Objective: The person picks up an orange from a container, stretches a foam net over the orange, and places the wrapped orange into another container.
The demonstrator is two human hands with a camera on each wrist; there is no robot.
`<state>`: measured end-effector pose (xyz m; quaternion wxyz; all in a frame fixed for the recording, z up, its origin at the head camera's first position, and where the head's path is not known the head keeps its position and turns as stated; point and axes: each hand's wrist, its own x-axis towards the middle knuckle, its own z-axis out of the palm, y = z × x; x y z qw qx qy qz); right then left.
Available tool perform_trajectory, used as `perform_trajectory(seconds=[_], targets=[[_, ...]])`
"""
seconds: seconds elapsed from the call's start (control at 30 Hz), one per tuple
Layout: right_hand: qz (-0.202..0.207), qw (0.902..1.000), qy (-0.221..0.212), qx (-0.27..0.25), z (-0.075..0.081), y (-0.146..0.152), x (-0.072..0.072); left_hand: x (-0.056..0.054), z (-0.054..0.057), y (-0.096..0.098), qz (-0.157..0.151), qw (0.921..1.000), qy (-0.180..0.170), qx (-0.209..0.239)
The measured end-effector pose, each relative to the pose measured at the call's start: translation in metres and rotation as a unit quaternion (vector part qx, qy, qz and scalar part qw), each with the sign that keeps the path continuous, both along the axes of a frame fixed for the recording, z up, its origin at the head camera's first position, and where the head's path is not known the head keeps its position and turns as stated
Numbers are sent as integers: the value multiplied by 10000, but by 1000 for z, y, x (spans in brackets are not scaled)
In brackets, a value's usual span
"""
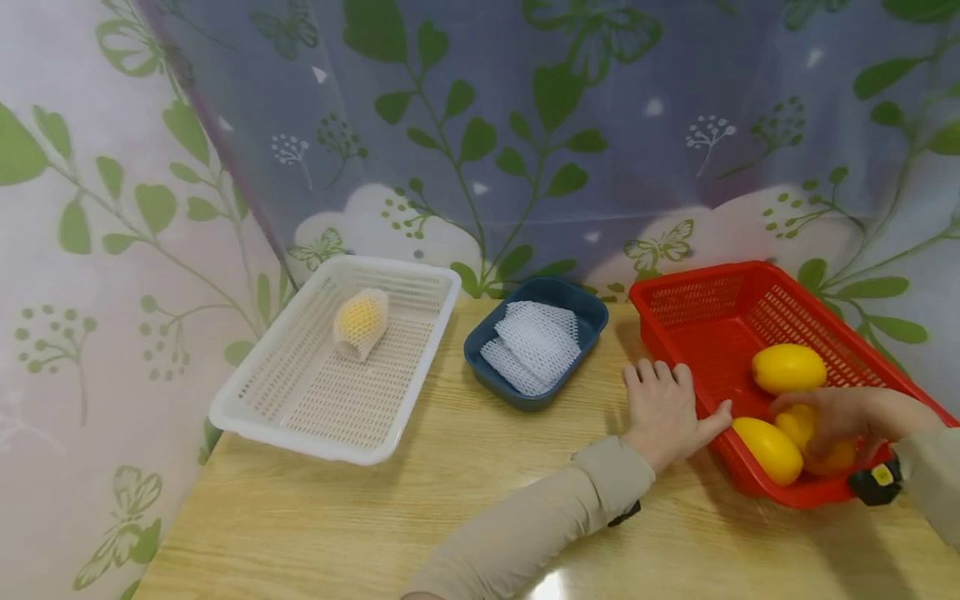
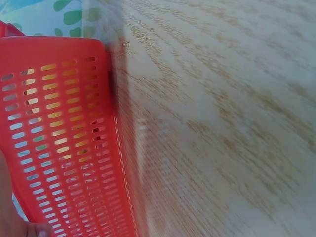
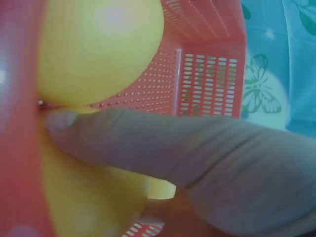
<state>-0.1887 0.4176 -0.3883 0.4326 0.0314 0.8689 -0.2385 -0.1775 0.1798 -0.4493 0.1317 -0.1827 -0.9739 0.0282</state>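
Observation:
My right hand [image 1: 855, 417] reaches into the near end of the red basket [image 1: 701, 342] and grips a yellow oval fruit [image 3: 89, 192]. The thumb lies along it in the right wrist view; the hand partly hides it in the head view. Close around it lie a second yellow fruit [image 1: 767, 452] against the near-left wall and a third yellow fruit [image 1: 789, 369] farther back. My left hand [image 1: 663, 417] rests at the basket's left side, fingers extended outside, thumb on the rim. Only part of that hand appears at the left wrist view's edge.
At the left stands a white basket [image 1: 408, 408] holding one yellow fruit in a foam net sleeve [image 1: 362, 323]. Between the baskets, a dark blue tray [image 1: 480, 371] bears several white foam net sleeves [image 1: 536, 342]. A patterned curtain [image 1: 465, 100] hangs behind the wooden table [image 1: 315, 533].

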Motion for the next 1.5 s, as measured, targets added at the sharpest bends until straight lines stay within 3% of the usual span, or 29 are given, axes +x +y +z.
perform_trajectory(seconds=[0.3,0.53,0.8,1.0,1.1,1.17,1.23,1.3,1.37,1.5], targets=[[-104,9999,125,42,11,-2,-5,-4,-1,0,13,9999,116,2],[-178,9992,355,7,20,0,-2,-3,0,2,-162,9996,222,-84],[-106,9954,949,-9,39,-7,-4,-4,6,-2,-419,9985,214,-282],[121,9880,1543,-1,53,-18,0,-4,10,-10,-710,9963,411,-240],[254,9804,1956,-11,59,-27,4,-4,13,-17,-973,9950,239,-17],[355,9719,2327,-31,63,-34,7,-5,16,-23,-1178,9922,-4,409],[430,9623,2687,-40,68,-42,11,-6,19,-31,-1478,9833,-252,1033],[502,9508,3057,-74,71,-52,15,-7,21,-40,-1791,9658,-471,1814],[559,9385,3406,-88,74,-62,20,-6,22,-51,-2035,9402,-851,2596],[472,9276,3704,-114,80,-79,30,-1,21,-72,-2472,8789,-1679,3718]])
